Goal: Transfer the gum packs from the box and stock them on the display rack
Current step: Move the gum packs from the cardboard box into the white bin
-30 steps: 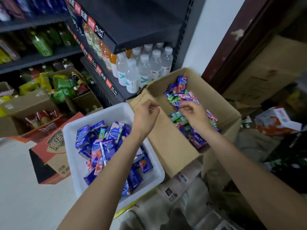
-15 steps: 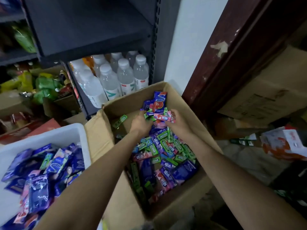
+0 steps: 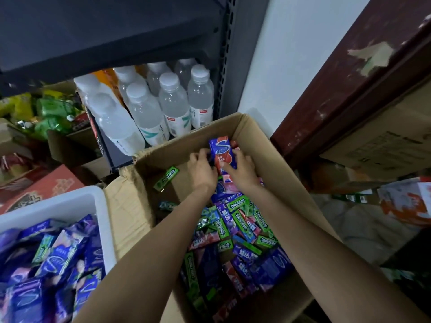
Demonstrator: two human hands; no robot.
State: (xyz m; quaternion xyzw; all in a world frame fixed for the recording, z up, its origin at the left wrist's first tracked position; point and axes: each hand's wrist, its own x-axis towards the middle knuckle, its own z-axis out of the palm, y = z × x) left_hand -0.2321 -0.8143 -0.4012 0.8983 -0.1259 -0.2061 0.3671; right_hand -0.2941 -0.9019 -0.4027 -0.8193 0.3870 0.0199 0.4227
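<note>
Cardboard box (image 3: 251, 134) surrounds both your hands, with loose gum packs (image 3: 242, 231) heaped just below your wrists. Your left hand (image 3: 201, 170) and right hand (image 3: 240, 170) curl around one blue-and-red pack (image 3: 221, 150), upright between your fingertips. Lift carelessly and that shallow grip could drop it back into the heap.

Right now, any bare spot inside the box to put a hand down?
Bare floor in the brown cardboard box at its far-left corner, around the lone green gum pack. Crowded: the mixed gum heap near-right; the white plastic bin is full.
</note>
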